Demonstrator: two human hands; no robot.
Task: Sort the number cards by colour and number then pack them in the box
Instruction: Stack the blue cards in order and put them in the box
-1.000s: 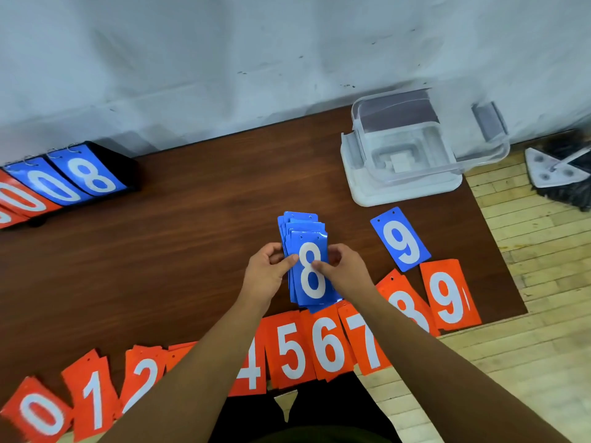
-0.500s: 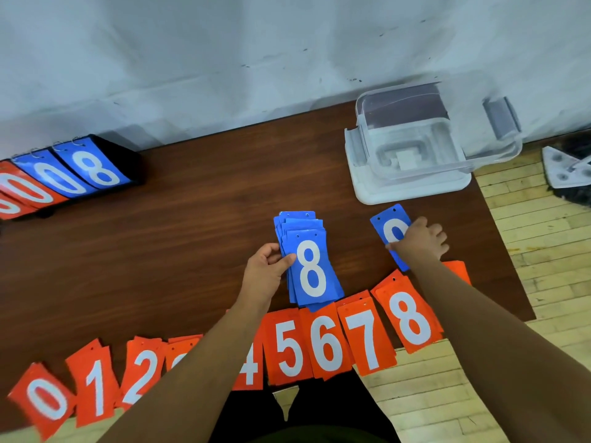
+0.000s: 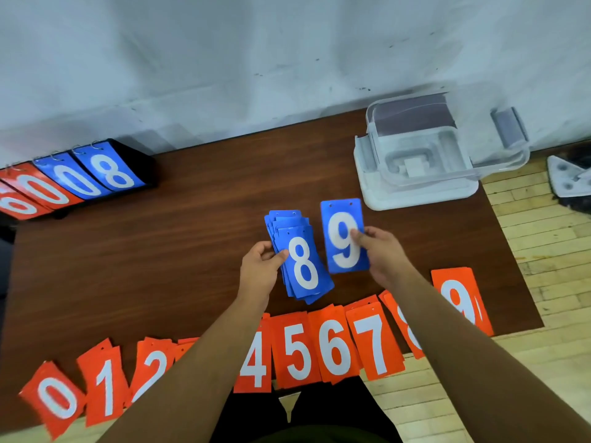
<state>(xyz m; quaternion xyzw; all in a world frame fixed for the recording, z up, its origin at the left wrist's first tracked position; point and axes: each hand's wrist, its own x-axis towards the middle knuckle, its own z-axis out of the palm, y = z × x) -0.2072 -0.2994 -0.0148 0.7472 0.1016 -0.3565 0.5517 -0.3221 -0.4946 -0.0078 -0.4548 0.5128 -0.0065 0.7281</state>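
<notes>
Blue stack: I am seeing a fanned stack of blue cards (image 3: 300,260) with a white 8 on top. It is lying over the middle of the table (image 3: 192,251), just above the red row.
Left hand: my left hand (image 3: 260,270) is gripping the stack at its left edge, with the thumb pressing on the top card.
Right hand: my right hand (image 3: 382,254) is pinching a single blue 9 card (image 3: 343,235) at its right edge and holding it upright, just beside the stack and not touching it.
Red row: the red cards (image 3: 297,350) are running from 0 to 9 along the near edge of the table, overlapping each other.
Box: the clear box (image 3: 375,145) is standing open at the far right corner, near the blue 9.
Hidden: my left forearm is covering the red card between 2 and 4. My right forearm is crossing the red 8 (image 3: 404,327).
Cut off: the score stand (image 3: 96,174) at the far left is running out of the picture.
Edges: several red cards are hanging over the near edge. The red 9 (image 3: 460,298) is lying close to the right edge.
Room: the widest stretch of table top is lying left of the stack, toward the score stand.
</notes>
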